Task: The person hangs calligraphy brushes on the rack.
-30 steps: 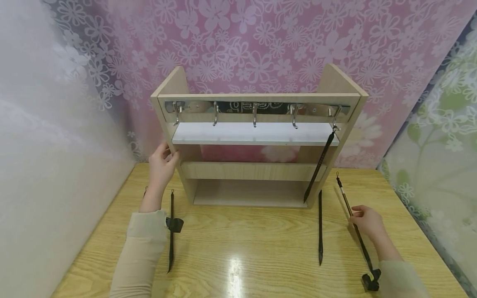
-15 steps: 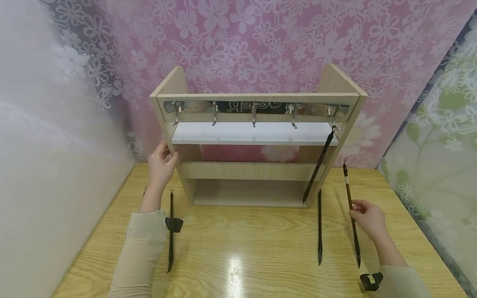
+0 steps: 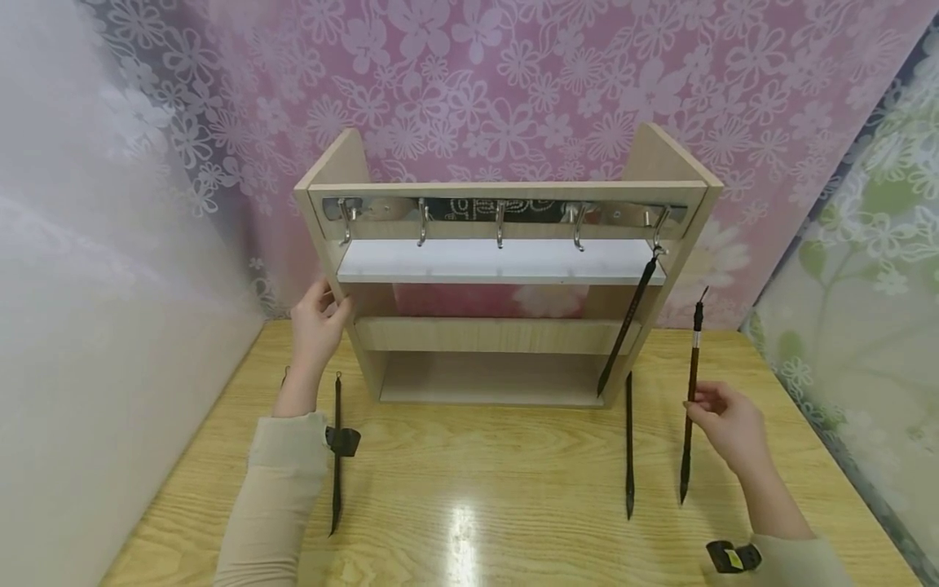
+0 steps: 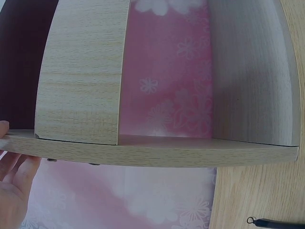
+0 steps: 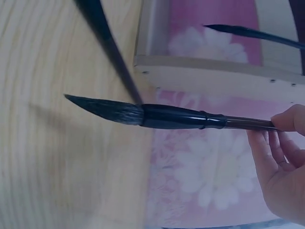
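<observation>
- The right hand has its grip pinched on the shaft of a long dark-handled calligraphy brush, holding it nearly upright above the pale wood-grain counter, black bristle tip down and hanging loop up; the wrist view shows fingertips closed on the thin shaft behind the dark ferrule.
- The left hand rests with straight, relaxed fingers against the left side panel of the light wooden shelf rack, steadying it; nothing is held in that grip.
- Step in hand, judged from the pose: the lifted brush is on its way to the rack, just right of it and below hook height.
- The next move seems to call for raising the loop end to the polished metal hook rail, slipping the small loop over a free hook, and keeping the rack braced.
- Count of brushes: four in view. One is in the right hand, one black brush hanging from the rightmost hook, one black brush lying on the counter before the rack's right corner, one black brush lying by the left sleeve.
- Count of hooks: five on the rail, one occupied, four bare.
- One rack, one counter, and a small black wrist-worn camera on each arm.
</observation>
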`<move>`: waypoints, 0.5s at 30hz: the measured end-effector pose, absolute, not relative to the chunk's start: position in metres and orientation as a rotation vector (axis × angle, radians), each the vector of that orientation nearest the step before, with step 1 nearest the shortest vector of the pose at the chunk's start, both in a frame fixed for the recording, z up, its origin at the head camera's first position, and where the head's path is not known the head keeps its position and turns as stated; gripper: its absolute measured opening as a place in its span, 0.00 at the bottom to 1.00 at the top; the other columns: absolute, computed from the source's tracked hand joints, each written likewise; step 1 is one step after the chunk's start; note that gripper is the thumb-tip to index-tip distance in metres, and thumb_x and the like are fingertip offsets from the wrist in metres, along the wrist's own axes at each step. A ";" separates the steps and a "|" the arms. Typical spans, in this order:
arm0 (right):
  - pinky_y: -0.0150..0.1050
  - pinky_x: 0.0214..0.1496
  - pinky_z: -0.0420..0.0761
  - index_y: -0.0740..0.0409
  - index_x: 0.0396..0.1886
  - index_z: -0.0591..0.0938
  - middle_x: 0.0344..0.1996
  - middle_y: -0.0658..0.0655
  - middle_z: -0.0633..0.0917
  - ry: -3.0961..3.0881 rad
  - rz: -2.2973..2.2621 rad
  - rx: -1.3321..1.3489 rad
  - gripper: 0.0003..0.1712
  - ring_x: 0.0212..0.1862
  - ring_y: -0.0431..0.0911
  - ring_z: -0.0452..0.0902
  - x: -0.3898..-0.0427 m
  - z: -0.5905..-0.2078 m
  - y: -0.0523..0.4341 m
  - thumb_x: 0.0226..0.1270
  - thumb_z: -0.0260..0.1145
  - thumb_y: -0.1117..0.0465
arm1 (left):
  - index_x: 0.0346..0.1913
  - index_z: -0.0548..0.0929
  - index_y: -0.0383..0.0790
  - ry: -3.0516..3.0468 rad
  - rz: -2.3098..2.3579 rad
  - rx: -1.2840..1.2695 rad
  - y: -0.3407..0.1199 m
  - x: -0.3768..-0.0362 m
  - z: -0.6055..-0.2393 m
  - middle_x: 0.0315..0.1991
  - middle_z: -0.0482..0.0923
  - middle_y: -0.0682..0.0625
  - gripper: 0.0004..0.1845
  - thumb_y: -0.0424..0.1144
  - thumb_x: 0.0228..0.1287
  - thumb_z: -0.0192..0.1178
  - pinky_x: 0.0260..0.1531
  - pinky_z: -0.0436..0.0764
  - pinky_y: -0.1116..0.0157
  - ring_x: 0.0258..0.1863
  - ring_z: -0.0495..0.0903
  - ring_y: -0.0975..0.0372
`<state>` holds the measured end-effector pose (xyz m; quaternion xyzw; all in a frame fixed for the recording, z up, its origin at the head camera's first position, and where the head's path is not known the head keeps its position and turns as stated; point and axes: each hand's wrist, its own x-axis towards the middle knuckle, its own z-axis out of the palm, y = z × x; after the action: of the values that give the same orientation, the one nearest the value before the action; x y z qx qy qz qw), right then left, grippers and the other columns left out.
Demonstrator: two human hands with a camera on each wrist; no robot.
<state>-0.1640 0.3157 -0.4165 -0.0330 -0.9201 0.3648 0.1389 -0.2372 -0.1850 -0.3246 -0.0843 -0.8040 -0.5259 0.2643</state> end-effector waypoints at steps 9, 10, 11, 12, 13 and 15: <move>0.24 0.28 0.74 0.66 0.45 0.75 0.35 0.62 0.80 -2.605 1.158 -0.075 0.19 0.40 0.50 0.74 -0.156 -0.406 0.303 0.59 0.61 0.57 | 0.51 0.71 0.26 -2.172 -1.425 -0.221 -0.185 -0.237 -0.324 0.48 0.71 0.31 0.17 0.27 0.59 0.53 0.47 0.74 0.53 0.50 0.71 0.45; 0.23 0.28 0.74 0.65 0.45 0.75 0.35 0.61 0.81 -2.597 1.150 -0.061 0.18 0.38 0.45 0.75 -0.155 -0.404 0.301 0.59 0.61 0.58 | 0.51 0.71 0.26 -2.172 -1.428 -0.222 -0.185 -0.237 -0.324 0.48 0.71 0.32 0.17 0.27 0.58 0.53 0.47 0.74 0.53 0.50 0.71 0.45; 0.24 0.29 0.74 0.66 0.45 0.75 0.36 0.62 0.80 -2.612 1.114 -0.035 0.18 0.38 0.43 0.75 -0.153 -0.401 0.298 0.59 0.61 0.58 | 0.51 0.71 0.26 -2.172 -1.426 -0.222 -0.185 -0.237 -0.324 0.48 0.71 0.32 0.17 0.27 0.59 0.53 0.47 0.74 0.53 0.51 0.71 0.45; 0.22 0.29 0.74 0.65 0.45 0.75 0.36 0.62 0.81 -2.608 1.107 -0.024 0.17 0.37 0.38 0.75 -0.152 -0.399 0.295 0.59 0.61 0.59 | 0.51 0.71 0.26 -2.173 -1.426 -0.223 -0.185 -0.237 -0.324 0.48 0.71 0.32 0.17 0.27 0.59 0.53 0.47 0.74 0.53 0.51 0.70 0.45; 0.21 0.29 0.74 0.65 0.44 0.75 0.35 0.61 0.81 -2.603 1.098 -0.016 0.17 0.35 0.33 0.73 -0.151 -0.398 0.293 0.59 0.61 0.59 | 0.51 0.71 0.25 -2.174 -1.426 -0.224 -0.185 -0.237 -0.324 0.48 0.71 0.32 0.17 0.27 0.59 0.53 0.47 0.74 0.53 0.51 0.70 0.45; 0.20 0.30 0.74 0.66 0.44 0.75 0.35 0.60 0.80 -2.584 1.130 0.008 0.17 0.33 0.27 0.71 -0.149 -0.397 0.290 0.59 0.62 0.59 | 0.51 0.71 0.25 -2.176 -1.427 -0.222 -0.185 -0.236 -0.324 0.48 0.70 0.31 0.17 0.27 0.59 0.53 0.48 0.73 0.53 0.51 0.70 0.45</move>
<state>-0.1491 0.2905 -0.3970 0.0028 -0.9044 0.3956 0.1600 -0.2361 -0.1848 -0.3239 -0.0821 -0.8041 -0.5273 0.2619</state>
